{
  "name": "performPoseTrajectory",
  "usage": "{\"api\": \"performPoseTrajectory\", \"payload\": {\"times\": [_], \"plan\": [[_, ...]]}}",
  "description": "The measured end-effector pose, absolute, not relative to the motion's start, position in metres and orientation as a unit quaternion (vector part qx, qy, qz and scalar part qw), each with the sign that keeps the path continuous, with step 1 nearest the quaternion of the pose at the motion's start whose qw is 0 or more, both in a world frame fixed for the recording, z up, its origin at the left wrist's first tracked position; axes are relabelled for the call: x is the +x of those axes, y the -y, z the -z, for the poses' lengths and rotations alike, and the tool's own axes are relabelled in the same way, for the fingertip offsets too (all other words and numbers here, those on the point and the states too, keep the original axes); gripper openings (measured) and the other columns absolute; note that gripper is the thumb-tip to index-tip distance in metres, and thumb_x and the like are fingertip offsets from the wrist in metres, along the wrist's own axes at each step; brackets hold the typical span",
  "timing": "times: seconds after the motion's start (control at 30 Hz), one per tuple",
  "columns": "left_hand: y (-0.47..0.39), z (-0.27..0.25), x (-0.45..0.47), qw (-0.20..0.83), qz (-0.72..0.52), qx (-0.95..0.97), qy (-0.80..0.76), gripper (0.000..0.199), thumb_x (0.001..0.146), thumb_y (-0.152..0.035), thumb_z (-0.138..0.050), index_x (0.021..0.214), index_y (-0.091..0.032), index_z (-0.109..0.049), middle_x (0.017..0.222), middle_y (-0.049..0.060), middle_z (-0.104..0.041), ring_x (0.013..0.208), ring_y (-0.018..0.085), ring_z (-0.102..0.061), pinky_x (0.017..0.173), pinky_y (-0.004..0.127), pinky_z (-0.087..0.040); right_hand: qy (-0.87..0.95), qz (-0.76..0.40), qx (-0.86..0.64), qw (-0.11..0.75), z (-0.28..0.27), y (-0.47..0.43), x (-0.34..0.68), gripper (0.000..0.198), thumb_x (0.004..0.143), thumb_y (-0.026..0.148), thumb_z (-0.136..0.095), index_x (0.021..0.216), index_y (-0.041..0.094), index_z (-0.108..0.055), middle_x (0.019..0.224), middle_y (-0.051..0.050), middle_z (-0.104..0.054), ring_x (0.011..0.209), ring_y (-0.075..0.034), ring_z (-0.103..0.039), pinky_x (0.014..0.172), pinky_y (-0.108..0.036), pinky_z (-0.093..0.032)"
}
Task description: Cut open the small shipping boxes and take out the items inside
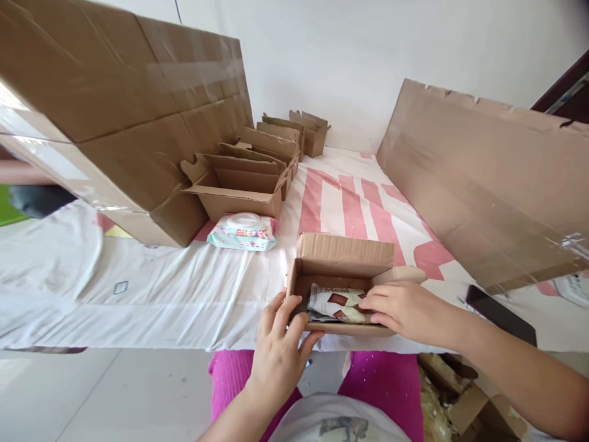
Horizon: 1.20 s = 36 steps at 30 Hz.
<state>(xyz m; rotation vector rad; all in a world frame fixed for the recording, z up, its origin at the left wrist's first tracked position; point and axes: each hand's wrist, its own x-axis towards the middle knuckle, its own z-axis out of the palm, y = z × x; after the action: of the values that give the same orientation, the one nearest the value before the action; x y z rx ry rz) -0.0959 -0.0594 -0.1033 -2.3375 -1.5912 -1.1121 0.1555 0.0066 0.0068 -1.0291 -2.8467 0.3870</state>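
Observation:
A small open cardboard box (345, 253) stands at the table's front edge, its flaps raised at the back and right. My left hand (281, 337) grips the box's front left corner, fingers over the wall and thumb along the front. Inside lies a white printed food packet (329, 301) with brown squares and the word "Meal". Reaching over the right side, my right hand (405, 310) has its fingers closed on the packet's right end, which they partly hide. A darker edge shows under the packet, too little to name.
Several open cardboard boxes (239, 199) stand in a row at the left, behind a wet wipes pack (243, 233). Large cardboard panels (488, 178) flank the table. A dark phone (501, 316) lies at right. Cardboard scraps (476, 408) are below. Part of another person's arm (23, 173) shows far left.

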Motion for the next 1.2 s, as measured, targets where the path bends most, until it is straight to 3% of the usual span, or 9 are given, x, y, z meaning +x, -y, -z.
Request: {"api": "performPoseTrajectory", "payload": {"times": [0.23,0.47,0.67,0.8,1.0,1.2], "plan": [[0.063,0.107,-0.097,0.043,0.383,-0.765,0.515,0.017,0.086,-0.024,-0.066,0.099,-0.018,-0.055,0.114,0.012,-0.058,0.123,0.035,-0.048,0.095,0.051,-0.052,0.925,-0.074,-0.351,-0.123,-0.006,-0.012,0.140,0.012,0.086,0.016,-0.059,0.082,0.019,-0.070,0.078,-0.003,-0.072,0.069,-0.020,-0.068,0.058,-0.030,-0.041],[0.054,0.106,-0.095,0.037,0.403,-0.760,0.508,0.024,0.086,-0.023,-0.066,0.106,-0.017,-0.054,0.113,0.012,-0.059,0.119,0.032,-0.049,0.096,0.052,-0.051,0.909,0.037,-0.413,-0.031,0.011,-0.016,0.150,0.020,0.094,0.017,-0.047,0.093,0.020,-0.067,0.082,-0.005,-0.071,0.073,-0.021,-0.067,0.062,-0.031,-0.042],[0.052,0.108,-0.095,0.019,0.404,-0.759,0.510,0.025,0.086,-0.025,-0.066,0.106,-0.018,-0.053,0.115,0.012,-0.058,0.119,0.032,-0.048,0.096,0.052,-0.051,0.894,0.033,-0.445,0.041,0.024,-0.031,0.151,0.022,0.095,0.017,-0.043,0.090,0.020,-0.064,0.086,-0.006,-0.070,0.078,-0.021,-0.066,0.065,-0.031,-0.045],[0.053,0.108,-0.095,0.009,0.399,-0.759,0.515,0.025,0.085,-0.024,-0.066,0.106,-0.019,-0.052,0.115,0.012,-0.057,0.118,0.032,-0.048,0.097,0.053,-0.051,0.893,-0.001,-0.448,0.045,0.026,-0.035,0.149,0.025,0.095,0.012,-0.039,0.093,0.020,-0.063,0.087,-0.006,-0.070,0.081,-0.022,-0.066,0.069,-0.034,-0.047],[0.053,0.108,-0.094,0.005,0.398,-0.756,0.520,0.026,0.086,-0.024,-0.066,0.107,-0.019,-0.052,0.117,0.012,-0.057,0.120,0.032,-0.048,0.097,0.055,-0.051,0.900,-0.067,-0.426,0.065,0.029,-0.034,0.160,0.020,0.094,0.021,-0.048,0.107,0.022,-0.063,0.099,-0.006,-0.072,0.087,-0.022,-0.068,0.071,-0.034,-0.052],[0.053,0.109,-0.095,0.019,0.399,-0.758,0.516,0.025,0.085,-0.023,-0.066,0.106,-0.018,-0.052,0.117,0.013,-0.057,0.119,0.032,-0.048,0.097,0.054,-0.050,0.890,-0.057,-0.450,0.040,0.022,-0.033,0.153,0.023,0.084,0.008,-0.052,0.100,0.022,-0.063,0.097,-0.005,-0.070,0.087,-0.021,-0.066,0.071,-0.032,-0.050]]}}
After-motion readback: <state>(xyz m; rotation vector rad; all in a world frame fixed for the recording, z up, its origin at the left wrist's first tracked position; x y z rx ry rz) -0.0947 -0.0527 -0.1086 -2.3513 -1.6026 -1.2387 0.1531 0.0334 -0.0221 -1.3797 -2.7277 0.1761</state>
